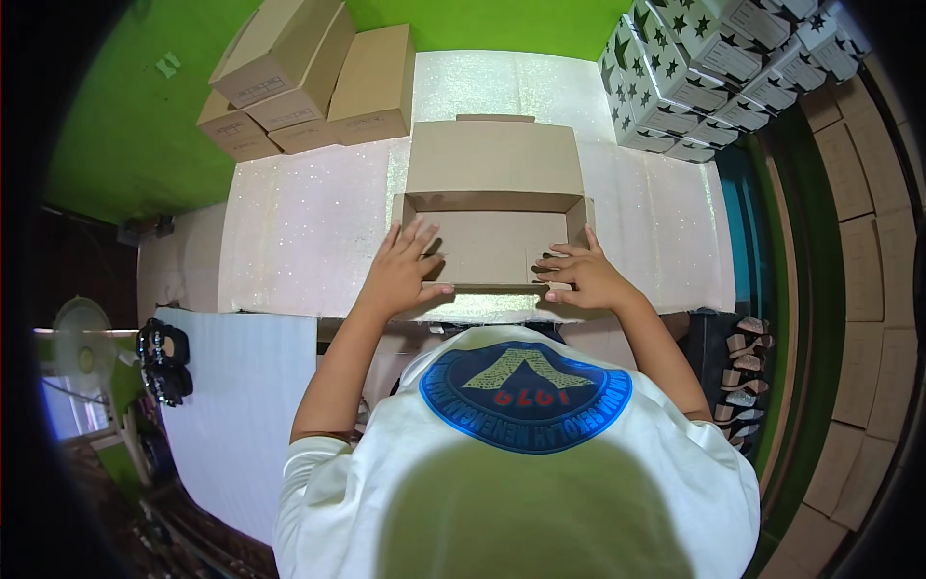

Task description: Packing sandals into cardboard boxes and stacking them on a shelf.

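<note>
An open brown cardboard box (497,154) lies on the white glittery table (299,232), its lid folded back away from me. My left hand (403,272) presses on the box's near wall at the left, fingers spread inside and thumb on the outer edge. My right hand (579,275) rests on the near wall at the right, fingers pointing inward over the rim. The inside of the box looks bare.
Closed brown boxes (309,82) are stacked at the table's back left. White boxes with dark stars (704,68) are piled at the back right. Shoes (743,381) stand on a rack to my right; dark sandals (164,362) and a fan (77,333) sit to my left.
</note>
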`<control>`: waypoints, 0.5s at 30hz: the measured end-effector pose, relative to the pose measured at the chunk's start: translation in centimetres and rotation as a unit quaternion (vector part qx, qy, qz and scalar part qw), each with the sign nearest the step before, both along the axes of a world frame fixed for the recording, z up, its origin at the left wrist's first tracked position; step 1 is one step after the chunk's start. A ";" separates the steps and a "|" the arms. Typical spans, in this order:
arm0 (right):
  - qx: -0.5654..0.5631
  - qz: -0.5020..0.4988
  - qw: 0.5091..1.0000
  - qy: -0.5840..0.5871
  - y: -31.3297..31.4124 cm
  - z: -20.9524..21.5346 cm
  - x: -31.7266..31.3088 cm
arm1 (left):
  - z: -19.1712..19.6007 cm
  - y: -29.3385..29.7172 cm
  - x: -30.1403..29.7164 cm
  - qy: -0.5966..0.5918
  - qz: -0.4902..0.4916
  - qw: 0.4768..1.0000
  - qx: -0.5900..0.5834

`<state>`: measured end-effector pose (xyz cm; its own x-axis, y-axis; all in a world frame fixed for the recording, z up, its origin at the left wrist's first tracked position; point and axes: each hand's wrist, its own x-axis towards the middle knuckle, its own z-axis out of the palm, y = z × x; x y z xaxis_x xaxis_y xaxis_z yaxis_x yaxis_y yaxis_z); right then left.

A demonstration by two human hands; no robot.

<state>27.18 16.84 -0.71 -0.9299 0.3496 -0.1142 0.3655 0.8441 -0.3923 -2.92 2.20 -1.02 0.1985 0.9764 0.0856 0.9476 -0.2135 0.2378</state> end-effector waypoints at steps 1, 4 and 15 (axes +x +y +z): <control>-0.010 -0.006 1.000 -0.009 0.0 0.1 0.0 | 0.2 -0.3 -0.1 0.018 0.035 0.999 0.016; -0.011 -0.026 1.000 -0.008 -0.2 0.1 -0.3 | 0.4 -0.4 -0.1 0.026 0.083 0.996 0.024; 0.005 -0.051 0.998 0.027 -0.9 0.4 -1.2 | -0.5 -0.5 -0.2 -0.014 0.113 0.993 0.022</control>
<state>26.02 15.97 -0.35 -0.8942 0.4435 -0.0612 0.4284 0.8078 -0.4048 -3.11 1.75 -1.51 -0.0280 0.9910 0.1306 0.9658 -0.0068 0.2591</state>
